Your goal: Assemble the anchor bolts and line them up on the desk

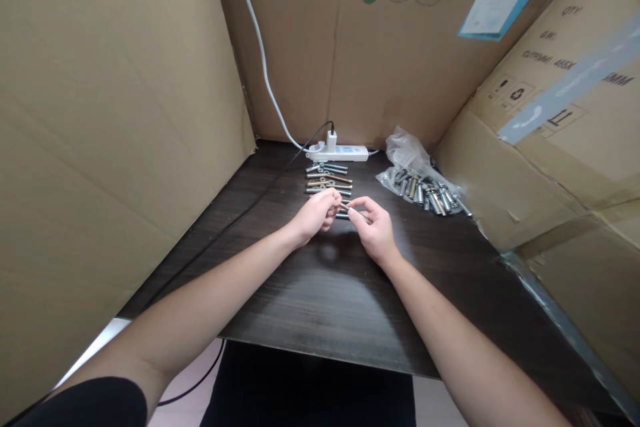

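Above the dark table, a thin brass-coloured bolt [345, 207] spans the gap between my two hands. My left hand [319, 213] is closed at its left end, with the fingers curled in; any small part inside them is hidden. My right hand [374, 227] pinches the bolt between thumb and forefinger, and its other end slants out past the thumb. Just behind the hands, several silver and brass-coloured bolts [330, 177] lie side by side, with small ring washers [324, 183] among them. My hands partly cover the nearest ones.
To the right, a clear plastic bag [406, 148] lies with several metal bolts and sleeves [431, 195]. A white power strip [353, 153] with a plug sits at the back. A black cable [240, 216] crosses the table's left side. Cardboard walls [295, 47] enclose the table.
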A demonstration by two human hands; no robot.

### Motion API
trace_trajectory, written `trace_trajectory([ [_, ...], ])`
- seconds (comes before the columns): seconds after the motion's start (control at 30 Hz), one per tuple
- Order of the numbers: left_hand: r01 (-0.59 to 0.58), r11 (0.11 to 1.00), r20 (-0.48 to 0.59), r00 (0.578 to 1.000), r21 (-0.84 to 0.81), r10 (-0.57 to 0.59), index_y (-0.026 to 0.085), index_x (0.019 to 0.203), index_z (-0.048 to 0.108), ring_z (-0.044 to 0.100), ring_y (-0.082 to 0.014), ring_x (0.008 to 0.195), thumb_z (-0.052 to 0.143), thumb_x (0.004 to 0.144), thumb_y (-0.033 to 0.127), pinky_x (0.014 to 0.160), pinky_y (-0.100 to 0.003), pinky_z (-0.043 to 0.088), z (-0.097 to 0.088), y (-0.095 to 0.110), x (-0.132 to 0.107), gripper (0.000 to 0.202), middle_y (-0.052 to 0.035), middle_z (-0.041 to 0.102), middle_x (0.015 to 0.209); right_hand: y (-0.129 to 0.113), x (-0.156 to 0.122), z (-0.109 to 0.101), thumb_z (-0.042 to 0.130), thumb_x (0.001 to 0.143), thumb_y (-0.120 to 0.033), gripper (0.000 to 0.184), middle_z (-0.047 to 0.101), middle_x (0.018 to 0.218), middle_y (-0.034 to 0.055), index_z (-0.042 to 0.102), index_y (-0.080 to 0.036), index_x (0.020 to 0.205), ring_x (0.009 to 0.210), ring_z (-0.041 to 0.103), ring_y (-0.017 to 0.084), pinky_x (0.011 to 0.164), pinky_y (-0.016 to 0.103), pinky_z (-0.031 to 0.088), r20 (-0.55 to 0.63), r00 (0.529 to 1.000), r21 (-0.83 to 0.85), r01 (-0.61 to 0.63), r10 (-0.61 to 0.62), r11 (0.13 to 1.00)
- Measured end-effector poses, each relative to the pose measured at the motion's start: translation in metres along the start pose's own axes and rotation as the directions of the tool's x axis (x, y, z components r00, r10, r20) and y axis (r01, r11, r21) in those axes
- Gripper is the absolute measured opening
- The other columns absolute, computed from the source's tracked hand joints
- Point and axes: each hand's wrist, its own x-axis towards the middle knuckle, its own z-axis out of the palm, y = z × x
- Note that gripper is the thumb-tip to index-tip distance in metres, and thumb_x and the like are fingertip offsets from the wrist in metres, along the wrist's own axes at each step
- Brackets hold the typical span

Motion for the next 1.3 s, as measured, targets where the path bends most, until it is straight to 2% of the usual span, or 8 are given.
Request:
trace_trajectory([
  [0.2,0.105,0.993,0.057,0.993,-0.055,-0.101,0.019,0.071,0.038,0.017,-0.0023,0.036,0.041,0.075,0.020,0.037,-0.015,0.010,0.000,-0.002,0.000,0.005,0.0074,0.030,0.054,0.001,0.000,0.000,0.056,0.078,-0.034,0.018,0.034,0.047,-0.0083,0.055,-0.016,0.082,0.043,0.022,0.006,0.044,0.022,0.017,0.015,1.000,0.005,0.008,-0.008,1.000],
  [0.33,0.075,0.997,0.088,0.994,-0.033,-0.072,0.019,0.069,0.036,0.015,-0.0028,0.038,0.039,0.081,0.029,0.037,-0.016,0.011,0.001,-0.003,-0.001,0.017,0.0078,0.026,0.055,0.001,0.000,0.000,0.055,0.079,-0.033,0.017,0.033,0.047,-0.0085,0.055,-0.016,0.083,0.043,0.021,0.006,0.044,0.022,0.017,0.016,1.000,0.005,0.008,-0.008,1.000],
  [0.53,-0.132,0.979,0.010,0.991,0.154,0.132,0.019,0.072,0.038,0.022,-0.0045,0.043,0.045,0.083,0.030,0.040,-0.017,0.017,0.000,-0.009,0.002,0.017,0.0080,0.028,0.055,0.005,0.002,0.000,0.054,0.080,-0.034,0.016,0.036,0.051,-0.0070,0.054,-0.018,0.079,0.045,0.026,0.008,0.045,0.023,0.021,0.053,0.999,-0.017,0.005,-0.004,1.000],
  [0.7,-0.358,0.868,0.016,0.927,0.345,0.376,0.017,0.074,0.042,0.034,-0.0067,0.055,0.046,0.087,0.034,0.052,-0.019,0.031,-0.001,-0.013,0.001,0.021,0.0053,0.039,0.063,0.006,0.004,0.001,0.050,0.083,-0.035,0.021,0.049,0.065,-0.0019,0.052,-0.018,0.072,0.060,0.043,0.012,0.059,0.024,0.035,0.113,0.990,0.006,0.090,-0.090,0.996],
  [0.83,-0.412,0.786,0.010,0.888,0.460,0.459,0.017,0.078,0.046,0.041,-0.0086,0.062,0.047,0.088,0.034,0.058,-0.020,0.035,-0.002,-0.012,-0.001,0.020,0.0034,0.045,0.069,0.006,0.004,0.001,0.048,0.085,-0.036,0.022,0.047,0.065,-0.0022,0.054,-0.018,0.074,0.059,0.041,0.011,0.059,0.024,0.035,0.127,0.989,0.008,0.074,-0.075,0.997],
  [1.03,-0.391,0.730,-0.042,0.867,0.560,0.496,0.017,0.077,0.046,0.037,-0.0087,0.060,0.045,0.089,0.033,0.058,-0.022,0.032,-0.007,-0.011,0.000,0.021,0.0041,0.041,0.067,0.003,0.002,0.000,0.048,0.084,-0.037,0.025,0.048,0.063,-0.0018,0.054,-0.017,0.070,0.061,0.042,0.012,0.059,0.024,0.034,0.066,0.995,-0.059,0.081,-0.077,0.995],
  [1.2,-0.387,0.796,-0.002,0.899,0.465,0.438,0.017,0.079,0.045,0.041,-0.0097,0.066,0.044,0.088,0.034,0.064,-0.021,0.036,-0.006,-0.010,0.001,0.020,0.0030,0.043,0.072,0.002,0.001,0.000,0.048,0.084,-0.035,0.024,0.041,0.058,-0.0037,0.052,-0.018,0.068,0.055,0.036,0.011,0.055,0.024,0.031,0.047,0.996,-0.053,0.072,-0.070,0.996],
  [1.3,-0.384,0.845,0.071,0.919,0.373,0.387,0.017,0.084,0.045,0.046,-0.0109,0.073,0.044,0.088,0.034,0.070,-0.022,0.040,-0.002,-0.012,-0.001,0.017,0.0015,0.047,0.078,0.002,0.001,0.000,0.047,0.085,-0.035,0.024,0.041,0.058,-0.0037,0.052,-0.018,0.069,0.054,0.036,0.011,0.054,0.024,0.030,0.021,0.998,-0.015,0.061,-0.061,0.998],
])
